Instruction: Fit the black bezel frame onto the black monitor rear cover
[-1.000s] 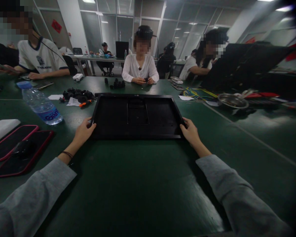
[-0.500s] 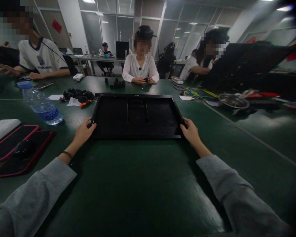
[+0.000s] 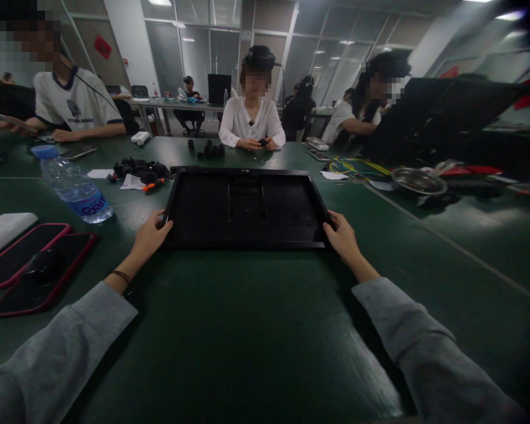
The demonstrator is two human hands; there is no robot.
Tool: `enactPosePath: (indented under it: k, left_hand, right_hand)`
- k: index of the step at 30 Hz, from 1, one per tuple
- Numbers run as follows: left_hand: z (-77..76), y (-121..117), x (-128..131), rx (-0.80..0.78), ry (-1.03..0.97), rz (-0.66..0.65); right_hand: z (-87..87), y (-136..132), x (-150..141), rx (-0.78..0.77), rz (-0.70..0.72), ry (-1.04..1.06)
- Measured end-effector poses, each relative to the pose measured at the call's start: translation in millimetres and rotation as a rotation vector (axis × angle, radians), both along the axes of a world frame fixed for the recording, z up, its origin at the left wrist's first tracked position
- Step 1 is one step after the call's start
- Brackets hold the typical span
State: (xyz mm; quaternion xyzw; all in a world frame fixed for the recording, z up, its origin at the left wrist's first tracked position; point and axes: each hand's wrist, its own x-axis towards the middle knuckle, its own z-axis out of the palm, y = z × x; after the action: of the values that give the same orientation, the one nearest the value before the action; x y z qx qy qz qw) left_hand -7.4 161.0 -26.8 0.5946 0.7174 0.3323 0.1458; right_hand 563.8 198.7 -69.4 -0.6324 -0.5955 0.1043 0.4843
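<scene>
A wide black monitor casing (image 3: 198,206) rests at mid-table with its long sides running left to right. Its rim is raised, and a narrower rectangular outline marks its recessed middle. My left hand (image 3: 152,232) grips the left edge, thumb on the rim. Around the right edge closes my right hand (image 3: 341,234), its thumb likewise on top. The fingertips of both hands are partly hidden behind the casing's sides. Whether the near edge touches the tabletop, I cannot tell.
Left on the green table (image 3: 247,330) are a tilted water bottle (image 3: 77,188), pink-edged phone-like slabs (image 3: 66,271) with a black mouse (image 3: 43,265), and black parts (image 3: 139,169). A metal bowl (image 3: 418,181) and yellow cables (image 3: 357,168) lie right. A person (image 3: 251,121) sits opposite.
</scene>
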Motion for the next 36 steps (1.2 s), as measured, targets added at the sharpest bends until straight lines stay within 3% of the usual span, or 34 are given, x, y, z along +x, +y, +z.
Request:
enactPosePath:
  k: [36]
  left_hand:
    - [-0.1, 0.4, -1.9, -0.007, 0.025, -0.001]
  right_hand:
    - [5.9, -4.6, -4.8, -0.020, -0.002, 0.009]
